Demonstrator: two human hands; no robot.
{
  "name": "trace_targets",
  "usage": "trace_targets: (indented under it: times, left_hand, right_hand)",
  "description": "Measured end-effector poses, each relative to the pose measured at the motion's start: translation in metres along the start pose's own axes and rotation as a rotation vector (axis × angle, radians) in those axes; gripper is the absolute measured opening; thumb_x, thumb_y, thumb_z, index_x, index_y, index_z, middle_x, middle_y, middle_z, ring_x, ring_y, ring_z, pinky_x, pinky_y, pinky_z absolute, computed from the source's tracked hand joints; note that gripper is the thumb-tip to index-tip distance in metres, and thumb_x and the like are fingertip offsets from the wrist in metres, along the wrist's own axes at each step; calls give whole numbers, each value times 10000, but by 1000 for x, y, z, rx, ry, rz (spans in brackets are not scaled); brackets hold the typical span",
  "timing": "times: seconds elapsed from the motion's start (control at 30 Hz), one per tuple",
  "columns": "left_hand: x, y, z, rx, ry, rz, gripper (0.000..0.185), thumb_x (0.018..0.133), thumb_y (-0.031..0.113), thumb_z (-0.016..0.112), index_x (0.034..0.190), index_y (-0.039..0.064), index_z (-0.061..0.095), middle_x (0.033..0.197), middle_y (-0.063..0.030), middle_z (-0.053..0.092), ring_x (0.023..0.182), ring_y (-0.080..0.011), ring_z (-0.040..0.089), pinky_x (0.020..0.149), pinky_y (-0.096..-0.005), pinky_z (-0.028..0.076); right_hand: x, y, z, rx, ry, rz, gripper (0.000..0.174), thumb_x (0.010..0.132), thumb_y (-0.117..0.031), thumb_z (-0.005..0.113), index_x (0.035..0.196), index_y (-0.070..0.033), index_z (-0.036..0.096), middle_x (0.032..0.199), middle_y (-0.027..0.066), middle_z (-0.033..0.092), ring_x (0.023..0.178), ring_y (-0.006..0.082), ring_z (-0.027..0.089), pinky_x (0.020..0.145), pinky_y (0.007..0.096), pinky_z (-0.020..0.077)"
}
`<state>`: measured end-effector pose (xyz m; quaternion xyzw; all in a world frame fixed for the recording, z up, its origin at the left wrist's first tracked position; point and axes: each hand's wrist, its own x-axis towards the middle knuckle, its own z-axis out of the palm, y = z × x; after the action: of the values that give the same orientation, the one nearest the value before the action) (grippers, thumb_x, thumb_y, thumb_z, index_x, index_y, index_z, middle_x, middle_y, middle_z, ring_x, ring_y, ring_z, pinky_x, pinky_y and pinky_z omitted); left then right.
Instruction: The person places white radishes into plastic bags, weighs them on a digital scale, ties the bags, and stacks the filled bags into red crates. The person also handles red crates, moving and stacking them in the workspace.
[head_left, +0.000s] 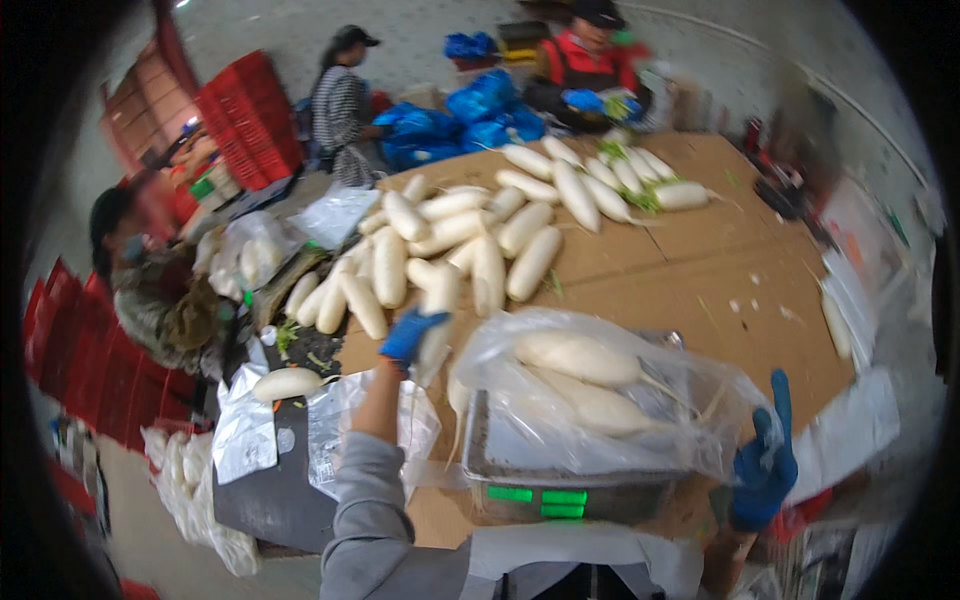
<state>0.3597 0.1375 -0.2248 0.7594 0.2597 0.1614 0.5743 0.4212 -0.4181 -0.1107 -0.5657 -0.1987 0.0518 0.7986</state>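
Note:
My left hand (412, 336), in a blue glove, grips a white daikon radish (441, 289) at the near edge of the radish pile (457, 225). At the right, my gloved right hand (765, 465) holds the mouth of a clear plastic bag (697, 390), index finger extended. Inside that bag lie large daikons (577, 356), their thin root tails towards my right hand. The bag rests on the metal pan of a weighing scale (487, 472), whose green display is lit. Another daikon (454, 397) hangs beside the pan's left side, partly hidden.
Cardboard (720, 262) covers the table. More daikons (600, 180) with leafy ends lie at the far side. Plastic bags (330, 427) and a single daikon (289, 383) are at my left. One person stands across the table, another sits at left, and a third is behind.

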Motion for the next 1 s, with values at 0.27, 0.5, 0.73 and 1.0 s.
trace_targets:
  times: [0.27,0.5,0.73,1.0]
  left_hand:
    - [-95,202,-12,-496,-247,483,737,771,258,662,1364,-52,353,1327,-210,494,1221,-316,502,1043,-405,386]
    - [-135,265,135,249,-1100,579,721,649,326,775,1269,46,534,1177,-140,619,1085,-264,593,920,-358,462]
    - [-109,219,225,1088,-924,766,742,630,368,757,1294,125,536,1165,-184,610,1050,-354,589,917,-423,455]
    - [-108,179,223,931,-556,1045,551,725,322,710,1210,99,576,990,-158,634,919,-339,599,799,-417,477]
  right_hand:
    - [15,-18,13,331,-82,62,814,807,-241,559,1472,11,163,1210,216,582,429,49,398,414,173,337]
    - [22,-28,22,274,-67,23,701,869,-249,499,1464,-5,220,1291,245,518,431,20,373,419,148,320]
    - [11,-33,24,277,-230,-6,677,933,-248,467,1472,17,155,1338,257,474,413,-17,319,389,138,259]
    - [10,-18,30,-303,-3,-316,541,927,-189,434,1403,49,332,1340,277,460,503,-1,457,404,144,320]
